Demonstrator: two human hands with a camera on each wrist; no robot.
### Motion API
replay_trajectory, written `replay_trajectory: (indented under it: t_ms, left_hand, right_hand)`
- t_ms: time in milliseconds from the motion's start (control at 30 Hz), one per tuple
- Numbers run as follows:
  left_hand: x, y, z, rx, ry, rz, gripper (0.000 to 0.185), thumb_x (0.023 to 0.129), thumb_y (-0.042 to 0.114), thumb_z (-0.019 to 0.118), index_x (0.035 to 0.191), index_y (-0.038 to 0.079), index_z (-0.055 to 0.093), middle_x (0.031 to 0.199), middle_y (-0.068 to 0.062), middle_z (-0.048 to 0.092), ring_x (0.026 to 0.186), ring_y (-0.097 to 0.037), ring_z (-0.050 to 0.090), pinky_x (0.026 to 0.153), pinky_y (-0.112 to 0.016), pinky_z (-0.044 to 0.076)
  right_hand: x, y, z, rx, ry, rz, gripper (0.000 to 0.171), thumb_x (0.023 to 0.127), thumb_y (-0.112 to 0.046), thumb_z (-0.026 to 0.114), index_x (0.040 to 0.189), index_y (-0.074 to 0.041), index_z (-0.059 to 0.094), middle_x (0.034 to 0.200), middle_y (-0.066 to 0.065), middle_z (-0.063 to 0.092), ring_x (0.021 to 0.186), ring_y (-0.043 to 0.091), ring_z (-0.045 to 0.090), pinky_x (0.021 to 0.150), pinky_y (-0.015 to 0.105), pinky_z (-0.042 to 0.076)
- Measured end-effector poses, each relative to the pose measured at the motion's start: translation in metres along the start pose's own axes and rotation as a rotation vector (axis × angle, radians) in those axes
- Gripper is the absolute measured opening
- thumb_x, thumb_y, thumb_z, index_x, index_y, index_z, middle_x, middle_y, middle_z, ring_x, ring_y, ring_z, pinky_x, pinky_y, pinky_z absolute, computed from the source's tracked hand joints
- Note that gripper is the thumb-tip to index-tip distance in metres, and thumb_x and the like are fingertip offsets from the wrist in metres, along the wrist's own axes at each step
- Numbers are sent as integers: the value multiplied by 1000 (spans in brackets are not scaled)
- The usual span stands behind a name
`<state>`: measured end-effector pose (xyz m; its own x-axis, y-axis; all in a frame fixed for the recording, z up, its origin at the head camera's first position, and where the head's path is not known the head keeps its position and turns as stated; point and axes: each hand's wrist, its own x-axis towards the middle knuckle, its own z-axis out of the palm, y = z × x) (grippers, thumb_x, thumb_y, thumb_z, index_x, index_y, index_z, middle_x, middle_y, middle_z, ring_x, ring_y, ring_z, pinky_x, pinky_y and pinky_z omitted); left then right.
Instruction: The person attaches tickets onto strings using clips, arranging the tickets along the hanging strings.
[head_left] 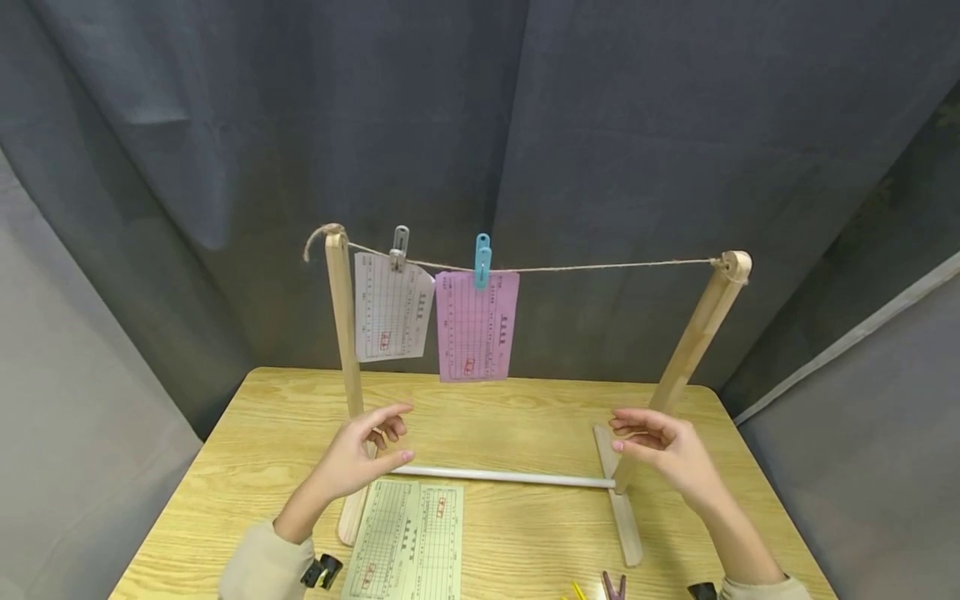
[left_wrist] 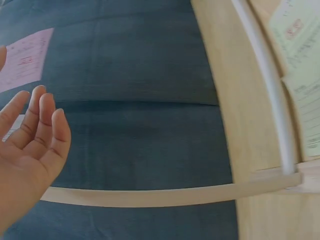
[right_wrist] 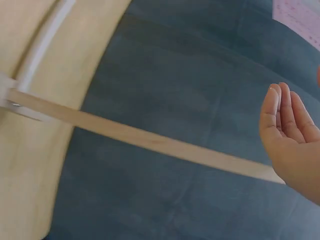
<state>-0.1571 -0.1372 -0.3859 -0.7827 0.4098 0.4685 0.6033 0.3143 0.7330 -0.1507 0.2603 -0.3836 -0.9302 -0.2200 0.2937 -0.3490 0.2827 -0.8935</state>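
Note:
My left hand (head_left: 365, 447) hovers by the stand's left post (head_left: 345, 333), fingers loosely bent and nothing in them. On the other side, my right hand (head_left: 663, 446) hangs near the right post (head_left: 693, 346), also holding nothing. Between the posts runs a twine line (head_left: 600, 267). A grey clothespin (head_left: 400, 246) fixes a white printed slip (head_left: 390, 308) to it at the left. Beside that, a light blue clothespin (head_left: 482, 260) holds a pink slip (head_left: 477, 329). Yellow-green slips (head_left: 405, 542) lie on the table below my left hand, side by side and overlapping.
A white rod (head_left: 502, 476) joins the feet of the stand low across the wooden table (head_left: 540, 425). At the front edge of the view lie a purple clothespin (head_left: 614, 586) and something yellow (head_left: 578, 591). Dark curtains (head_left: 600, 125) hang behind.

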Motion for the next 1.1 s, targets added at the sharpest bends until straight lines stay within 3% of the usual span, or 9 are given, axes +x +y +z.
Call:
replay_trajectory:
  t_ms: [233, 433, 600, 733, 967, 1100]
  left_hand:
    - [-11, -14, 9, 16, -24, -30, 49, 71, -4, 72, 116, -9, 52, 88, -8, 54, 77, -35, 51, 61, -34, 48]
    - [-20, -23, 15, 24, -40, -75, 51, 72, -1, 73, 118, -7, 52, 92, -7, 55, 80, -32, 52, 64, -35, 48]
    - [-28, -32, 19, 58, -49, -85, 51, 71, 1, 74, 117, -7, 53, 90, -5, 55, 79, -20, 51, 63, -27, 47]
    - [-33, -38, 22, 59, -65, -119, 51, 72, 3, 74, 117, -7, 53, 90, -4, 54, 79, -23, 51, 64, -29, 46]
    - [-50, -80, 37, 54, -70, -135, 53, 76, 18, 73, 122, 3, 52, 96, -9, 57, 86, -27, 52, 67, -32, 45]
    - [-51, -64, 35, 64, -65, -126, 52, 74, 8, 73, 120, -4, 52, 93, -12, 56, 84, -26, 51, 66, -27, 43]
  right_hand:
    - [-18, 22, 0, -8, 32, 97, 37, 81, -2, 66, 111, 16, 53, 92, -5, 64, 83, 14, 61, 70, 20, 49]
    - [-35, 39, 3, 0, 68, 176, 42, 80, -3, 67, 115, 15, 51, 93, 9, 64, 82, 15, 60, 69, 19, 49]
    - [-51, 53, 12, -2, 100, 254, 45, 79, -2, 67, 116, 17, 49, 91, 6, 63, 80, 12, 60, 68, 20, 49]
    - [-60, 67, 19, -1, 128, 311, 45, 78, 1, 67, 117, 17, 49, 89, 7, 63, 78, 9, 59, 67, 20, 49]
    - [-74, 83, 25, -5, 136, 499, 54, 79, -6, 69, 125, 9, 47, 94, 13, 59, 78, 12, 57, 68, 22, 48]
    - [-84, 95, 28, -14, 159, 531, 55, 78, -8, 70, 126, 7, 47, 93, 14, 58, 75, 14, 57, 64, 23, 48]
